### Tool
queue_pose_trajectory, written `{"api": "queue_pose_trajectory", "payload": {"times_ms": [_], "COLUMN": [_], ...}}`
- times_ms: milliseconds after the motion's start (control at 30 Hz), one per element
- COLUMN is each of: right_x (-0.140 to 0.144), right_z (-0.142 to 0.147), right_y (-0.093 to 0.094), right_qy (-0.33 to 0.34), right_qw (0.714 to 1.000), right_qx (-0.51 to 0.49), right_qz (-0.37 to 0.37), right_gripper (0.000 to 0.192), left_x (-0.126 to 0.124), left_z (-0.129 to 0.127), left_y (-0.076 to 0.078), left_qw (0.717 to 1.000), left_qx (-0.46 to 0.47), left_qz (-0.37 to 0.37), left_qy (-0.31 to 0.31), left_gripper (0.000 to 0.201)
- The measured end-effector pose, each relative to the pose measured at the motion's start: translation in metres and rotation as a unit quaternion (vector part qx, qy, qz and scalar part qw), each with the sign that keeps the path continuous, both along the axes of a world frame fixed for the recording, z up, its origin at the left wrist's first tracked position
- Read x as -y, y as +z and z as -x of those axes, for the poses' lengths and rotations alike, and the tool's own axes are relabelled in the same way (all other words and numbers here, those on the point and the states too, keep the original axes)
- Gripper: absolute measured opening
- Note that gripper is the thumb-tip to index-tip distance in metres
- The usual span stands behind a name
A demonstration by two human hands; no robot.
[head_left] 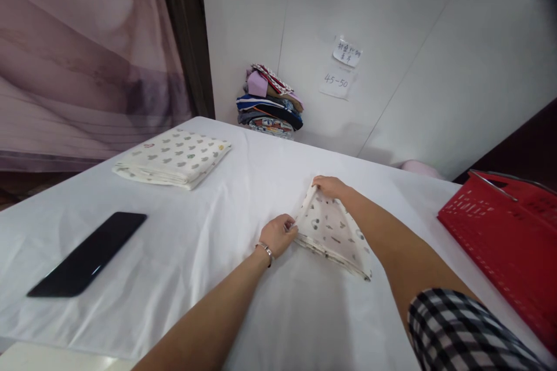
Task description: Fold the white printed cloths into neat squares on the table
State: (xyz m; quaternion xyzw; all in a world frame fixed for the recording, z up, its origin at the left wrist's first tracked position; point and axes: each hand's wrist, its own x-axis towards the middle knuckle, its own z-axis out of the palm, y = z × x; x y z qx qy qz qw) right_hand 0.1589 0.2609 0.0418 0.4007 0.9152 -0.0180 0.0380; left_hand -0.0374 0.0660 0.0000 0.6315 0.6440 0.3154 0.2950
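Note:
A white cloth (pixel 333 229) with small printed figures lies folded in layers, its far left edge lifted off the table. My left hand (pixel 278 236) pinches the near left corner of this cloth between thumb and fingers; a bracelet circles the wrist. At the far corner, my right hand (pixel 331 186) grips the same edge, with its fingertips partly hidden by the fabric. Part of the cloth's right side is covered by my right forearm.
A folded white cloth with grey prints (pixel 183 153) lies at the back left. A black flat slab (pixel 89 255) is at the near left. At right stands a red basket (pixel 500 237). Behind the white-covered table (pixel 174 278), folded fabrics (pixel 270 101) are stacked by the wall.

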Motion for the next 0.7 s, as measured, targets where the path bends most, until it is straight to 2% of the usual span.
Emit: {"api": "queue_pose_trajectory", "payload": {"times_ms": [133, 233, 333, 400, 500, 567, 700], "right_x": [-0.001, 0.002, 0.004, 0.004, 0.001, 0.000, -0.001], "right_z": [0.007, 0.007, 0.001, -0.003, -0.005, -0.005, -0.002], "right_y": [-0.003, -0.010, -0.018, -0.021, -0.026, -0.029, -0.035], "right_qy": [0.001, -0.013, -0.070, -0.136, -0.228, -0.250, -0.257], "right_qw": [1.000, 0.999, 0.993, 0.985, 0.971, 0.967, 0.964], "right_qx": [0.001, -0.022, -0.076, -0.090, -0.066, -0.055, -0.067], "right_qz": [-0.013, -0.018, -0.050, -0.060, -0.014, 0.012, 0.013], "right_gripper": [0.023, 0.026, 0.032, 0.038, 0.047, 0.049, 0.052], "left_x": [0.000, 0.001, 0.002, 0.002, 0.002, 0.002, 0.002], "left_z": [-0.001, -0.001, -0.001, -0.001, -0.001, -0.001, -0.001], "left_y": [0.000, 0.002, 0.003, 0.003, 0.003, 0.003, 0.003], "left_qw": [1.000, 1.000, 1.000, 1.000, 1.000, 1.000, 1.000], "left_qx": [-0.001, -0.001, 0.003, 0.005, 0.000, -0.004, -0.005], "left_qz": [0.003, 0.004, 0.000, -0.001, 0.006, 0.012, 0.007], "left_qy": [0.002, 0.002, -0.001, 0.000, 0.004, 0.006, 0.005], "left_gripper": [0.015, 0.014, 0.014, 0.014, 0.014, 0.014, 0.014]}}
